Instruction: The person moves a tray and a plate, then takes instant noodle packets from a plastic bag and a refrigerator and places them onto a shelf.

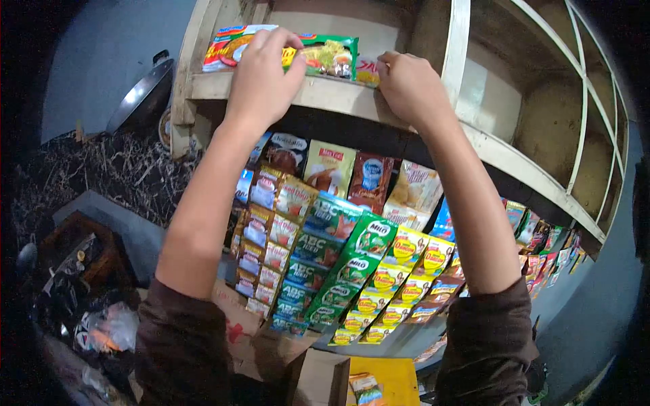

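Observation:
Both my hands reach up to a cream wooden shelf (338, 95). My left hand (267, 74) has its fingers bent over the front of the noodle packets, between a red and white packet (223, 51) and a green packet (332, 57) with a noodle picture. My right hand (409, 84) is at the right end of the row, fingers curled together at the edge of a yellow and pink packet (367, 70). Its fingertips partly cover that packet. The undersides of both hands' fingers are hidden.
Hanging below the shelf are strips of sachets, among them green ones (355, 271) and yellow ones (406, 247). Shelf compartments (548, 101) continue to the right. A wok (141, 91) hangs at the left. An open cardboard box (318, 379) stands at the bottom beside a yellow surface (399, 379).

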Available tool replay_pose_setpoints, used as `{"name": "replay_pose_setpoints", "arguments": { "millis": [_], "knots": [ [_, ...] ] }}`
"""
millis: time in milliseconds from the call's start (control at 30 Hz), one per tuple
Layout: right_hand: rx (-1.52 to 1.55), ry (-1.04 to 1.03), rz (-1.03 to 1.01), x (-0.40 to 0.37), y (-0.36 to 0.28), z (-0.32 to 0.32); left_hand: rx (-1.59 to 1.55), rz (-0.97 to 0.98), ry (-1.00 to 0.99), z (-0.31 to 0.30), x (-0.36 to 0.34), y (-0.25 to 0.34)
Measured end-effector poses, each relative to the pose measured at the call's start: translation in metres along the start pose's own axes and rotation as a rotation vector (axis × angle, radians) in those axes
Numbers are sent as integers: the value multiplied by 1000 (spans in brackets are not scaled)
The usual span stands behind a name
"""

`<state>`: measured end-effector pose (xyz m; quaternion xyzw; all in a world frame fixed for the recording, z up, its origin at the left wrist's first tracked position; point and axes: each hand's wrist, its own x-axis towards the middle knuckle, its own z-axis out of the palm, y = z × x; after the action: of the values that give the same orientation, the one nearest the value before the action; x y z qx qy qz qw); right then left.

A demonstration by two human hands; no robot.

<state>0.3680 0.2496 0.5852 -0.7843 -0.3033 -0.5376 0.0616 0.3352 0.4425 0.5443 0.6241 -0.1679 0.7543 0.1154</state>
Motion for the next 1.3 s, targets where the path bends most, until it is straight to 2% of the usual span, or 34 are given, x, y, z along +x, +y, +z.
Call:
{"name": "replay_pose_setpoints", "arguments": {
  "millis": [33,100,167,200,233,267,300,333,367,400,467,533,633,700,800,933,967,1033,1133,1167,1300],
  "knots": [
    [79,135,-65,-8,3,3,12,-9,-13,-6,-10,5],
    [185,333,-217,-42,1,10,2,-26,112,-23,-42,23],
    [198,366,-268,-93,-12,8,-70,-71,97,-43,-88,54],
    [263,306,-263,-125,-20,3,-25,-129,43,-55,-121,70],
    [295,203,-239,-161,-27,-2,-93,-307,-59,-70,-155,94],
    [375,116,-189,-198,-33,3,-100,-372,-169,-86,-190,112],
    [522,36,-139,-236,-41,13,-228,-443,-174,-95,-236,125],
    [682,-85,-69,-277,-50,23,-152,-537,-325,-119,-271,144],
    [840,-210,-3,-314,-60,32,-167,-584,-333,-131,-314,161],
    [945,-321,16,-348,-70,40,-141,-651,-357,-147,-327,183],
    [1142,-543,-13,-407,-89,63,-112,-1003,-471,-182,-359,223],
    [1283,-741,-80,-450,-108,73,-18,-1110,-519,-218,-378,248],
    [1494,-829,-167,-493,-139,79,129,-1161,-545,-264,-380,273],
    [1603,-896,-203,-499,-162,76,278,-1179,-505,-290,-375,285],
    [1688,-974,-179,-497,-204,57,381,-1221,-259,-322,-371,306],
    [1811,-876,-389,-481,-247,26,536,-1147,-238,-373,-357,327],
    [1812,-876,-407,-477,-257,18,592,-1164,-195,-388,-358,331],
    [1766,-868,-573,-468,-279,3,651,-1181,-102,-419,-362,333],
    [1776,-876,-613,-467,-317,-16,676,-1215,20,-467,-364,329],
    [1736,-931,-606,-466,-331,-24,701,-1224,25,-483,-361,326],
    [1746,-926,-596,-476,-405,-46,701,-1237,-21,-558,-343,310]
  ]
}}
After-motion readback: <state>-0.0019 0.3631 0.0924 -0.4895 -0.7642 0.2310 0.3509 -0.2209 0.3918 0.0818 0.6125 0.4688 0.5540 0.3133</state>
